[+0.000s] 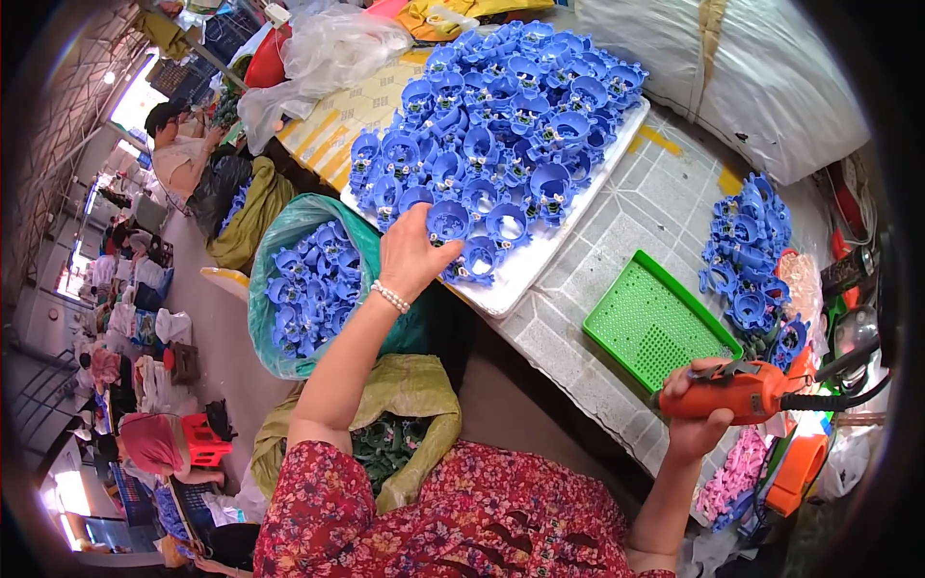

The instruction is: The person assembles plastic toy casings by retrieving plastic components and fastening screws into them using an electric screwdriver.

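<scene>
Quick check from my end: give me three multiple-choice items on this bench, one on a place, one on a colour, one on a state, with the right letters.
1. Where does the left hand rest?
A. On the blue plastic parts heaped on the white tray
B. In the green basket
C. On the floor

2. What colour is the electric screwdriver?
A. Blue
B. Orange
C. White

3. What is the state of the green mesh basket?
A. Full of blue parts
B. Upside down
C. Empty, lying on the table

Answers: 1 A, its fingers touch a part at the near edge of the heap. 2 B, its body shows orange in the right hand. 3 C, only its bare mesh floor shows.
</scene>
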The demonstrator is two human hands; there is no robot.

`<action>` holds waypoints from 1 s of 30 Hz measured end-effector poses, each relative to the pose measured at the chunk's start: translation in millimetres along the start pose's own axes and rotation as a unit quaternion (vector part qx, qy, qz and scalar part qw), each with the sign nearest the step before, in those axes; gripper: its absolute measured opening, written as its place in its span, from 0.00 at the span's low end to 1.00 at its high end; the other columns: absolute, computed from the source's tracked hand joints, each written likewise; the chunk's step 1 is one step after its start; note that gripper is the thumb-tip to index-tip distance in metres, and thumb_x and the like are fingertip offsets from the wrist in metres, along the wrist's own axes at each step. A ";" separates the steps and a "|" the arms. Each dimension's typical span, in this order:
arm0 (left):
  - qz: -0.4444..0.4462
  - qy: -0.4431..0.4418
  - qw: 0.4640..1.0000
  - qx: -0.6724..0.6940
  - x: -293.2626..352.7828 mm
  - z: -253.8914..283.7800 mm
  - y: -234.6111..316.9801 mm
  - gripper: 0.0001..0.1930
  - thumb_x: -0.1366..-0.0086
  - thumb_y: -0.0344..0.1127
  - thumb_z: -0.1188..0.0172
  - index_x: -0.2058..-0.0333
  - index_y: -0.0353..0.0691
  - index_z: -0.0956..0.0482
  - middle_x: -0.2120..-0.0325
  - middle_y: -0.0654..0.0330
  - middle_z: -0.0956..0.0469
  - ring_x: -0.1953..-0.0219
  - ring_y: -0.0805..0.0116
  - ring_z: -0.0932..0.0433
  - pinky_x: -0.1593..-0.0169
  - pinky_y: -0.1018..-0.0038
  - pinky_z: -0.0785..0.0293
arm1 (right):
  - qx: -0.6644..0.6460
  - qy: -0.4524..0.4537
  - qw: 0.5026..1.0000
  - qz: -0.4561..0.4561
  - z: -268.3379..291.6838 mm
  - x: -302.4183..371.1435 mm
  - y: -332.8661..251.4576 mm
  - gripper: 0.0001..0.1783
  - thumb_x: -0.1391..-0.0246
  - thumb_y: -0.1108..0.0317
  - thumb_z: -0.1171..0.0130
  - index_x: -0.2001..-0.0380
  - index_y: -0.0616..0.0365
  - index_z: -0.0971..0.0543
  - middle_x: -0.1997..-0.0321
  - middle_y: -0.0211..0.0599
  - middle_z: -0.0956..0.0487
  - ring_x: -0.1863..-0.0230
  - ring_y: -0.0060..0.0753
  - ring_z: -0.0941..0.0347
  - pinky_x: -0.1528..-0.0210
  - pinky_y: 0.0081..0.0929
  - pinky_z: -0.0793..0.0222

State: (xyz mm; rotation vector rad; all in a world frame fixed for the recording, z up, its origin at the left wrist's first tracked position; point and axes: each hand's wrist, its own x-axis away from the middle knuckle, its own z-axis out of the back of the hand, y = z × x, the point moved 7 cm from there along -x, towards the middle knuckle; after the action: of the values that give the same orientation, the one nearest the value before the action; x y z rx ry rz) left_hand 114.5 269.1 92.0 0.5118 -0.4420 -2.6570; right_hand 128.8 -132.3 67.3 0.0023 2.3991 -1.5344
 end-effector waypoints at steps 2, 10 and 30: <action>0.003 0.027 1.000 0.016 5.7 7.7 4.9 0.25 0.59 0.42 0.35 0.62 0.34 0.27 0.71 0.50 0.25 0.68 0.54 0.25 0.64 0.64 0.28 | -0.004 0.009 1.000 -0.005 3.4 0.5 1.6 0.44 0.59 0.29 0.45 0.59 0.64 0.35 0.75 0.35 0.31 0.74 0.28 0.34 0.68 0.25 0.36; 0.070 0.002 0.931 0.358 44.6 -1.4 27.9 0.27 0.60 0.31 0.31 0.61 0.37 0.35 0.67 0.60 0.26 0.69 0.78 0.26 0.70 0.80 0.28 | 0.025 0.003 1.000 -0.007 3.4 -5.6 -2.9 0.45 0.60 0.29 0.44 0.60 0.65 0.34 0.76 0.35 0.30 0.74 0.28 0.33 0.69 0.25 0.35; 0.320 -0.375 0.363 0.791 171.1 -129.5 138.0 0.18 0.40 0.35 0.43 0.53 0.38 0.35 0.62 0.52 0.24 0.64 0.62 0.21 0.63 0.69 0.22 | 0.077 0.010 0.997 -0.013 3.6 -23.0 -1.5 0.46 0.60 0.27 0.46 0.60 0.66 0.31 0.76 0.37 0.29 0.76 0.32 0.32 0.70 0.29 0.34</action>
State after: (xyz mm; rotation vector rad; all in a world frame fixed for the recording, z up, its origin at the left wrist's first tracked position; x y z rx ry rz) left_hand 65.5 45.0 -19.7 -0.5209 -2.6728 -0.6376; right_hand 151.5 -132.6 72.8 0.0202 2.2980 -1.7360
